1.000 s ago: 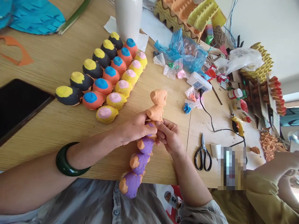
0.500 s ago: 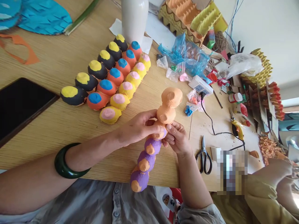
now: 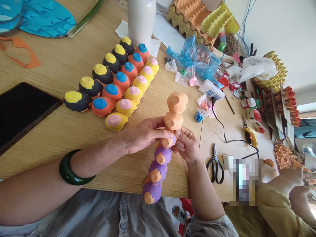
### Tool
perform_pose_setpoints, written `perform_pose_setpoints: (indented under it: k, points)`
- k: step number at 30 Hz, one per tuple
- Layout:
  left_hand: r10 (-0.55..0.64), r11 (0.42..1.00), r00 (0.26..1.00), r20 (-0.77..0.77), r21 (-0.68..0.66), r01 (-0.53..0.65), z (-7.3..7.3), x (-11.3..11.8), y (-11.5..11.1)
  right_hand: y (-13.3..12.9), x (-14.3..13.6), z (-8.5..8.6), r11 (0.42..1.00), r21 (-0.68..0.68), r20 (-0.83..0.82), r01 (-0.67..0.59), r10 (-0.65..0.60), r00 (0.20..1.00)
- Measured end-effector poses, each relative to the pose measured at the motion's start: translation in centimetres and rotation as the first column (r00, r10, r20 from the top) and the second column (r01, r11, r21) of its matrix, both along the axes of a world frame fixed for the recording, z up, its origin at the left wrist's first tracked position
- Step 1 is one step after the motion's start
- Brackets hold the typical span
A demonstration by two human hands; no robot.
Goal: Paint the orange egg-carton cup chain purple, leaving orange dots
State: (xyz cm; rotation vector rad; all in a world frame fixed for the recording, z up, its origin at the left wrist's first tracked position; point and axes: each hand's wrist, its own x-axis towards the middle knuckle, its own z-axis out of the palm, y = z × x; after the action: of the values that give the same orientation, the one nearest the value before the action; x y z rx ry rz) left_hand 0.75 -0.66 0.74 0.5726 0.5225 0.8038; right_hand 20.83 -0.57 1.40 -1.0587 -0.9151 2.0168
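Both my hands hold a strip of egg-carton cups [image 3: 158, 172] covered in clay, purple with orange spots at the near end and plain orange at the far end. My left hand [image 3: 145, 133] grips its left side, the thumb lying across the middle. On the other side, my right hand [image 3: 187, 144] pinches the edge where purple meets orange. Beyond my left hand lie three finished-looking rows: black cups with yellow tops [image 3: 102, 73], orange-red cups with blue tops [image 3: 121, 80] and yellow cups with pink tops [image 3: 133, 94].
Scissors [image 3: 215, 164] lie right of my right hand. A power strip [image 3: 211, 89] with a black cord, bags of clay [image 3: 203, 102] and a yellow glue gun [image 3: 251, 135] are farther right. A dark tablet [image 3: 27, 113] is at left, a white vase [image 3: 142, 23] behind. Another person sits at right.
The strip has swung slightly: its far end moved left and its near end right, so it stands more upright in view. Both hands keep their hold.
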Motion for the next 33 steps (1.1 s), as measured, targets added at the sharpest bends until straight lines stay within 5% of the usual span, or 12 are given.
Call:
perform_pose_setpoints:
  k: [6, 15, 25, 30, 33]
  points:
    - [-0.099, 0.994, 0.993, 0.070, -0.042, 0.102, -0.7, -0.1, 0.2, 0.1, 0.0, -0.4, 1.000, -0.017, 0.004, -0.002, 0.002, 1.000]
    - [-0.068, 0.996, 0.982, 0.176, -0.041, 0.077, -0.2, -0.2, 0.4, 0.5, 0.4, -1.0, 1.000, 0.017, -0.070, 0.000, 0.001, 0.998]
    - [-0.111, 0.994, 0.987, 0.114, 0.037, 0.107, -0.7, 0.0, 0.4, 0.7, 0.9, -1.5, 0.997, 0.060, -0.025, -0.044, 0.046, 0.999]
    - [-0.013, 0.999, 1.000, 0.006, 0.034, 0.013, -1.3, -0.1, 0.9, 1.2, 0.7, -2.1, 0.999, 0.044, -0.101, -0.031, 0.035, 0.994]
    - [0.164, 0.983, 0.972, -0.168, 0.111, -0.147, -1.8, -0.6, 1.7, 1.8, 0.6, -2.6, 0.998, 0.061, -0.133, 0.004, 0.004, 0.991]
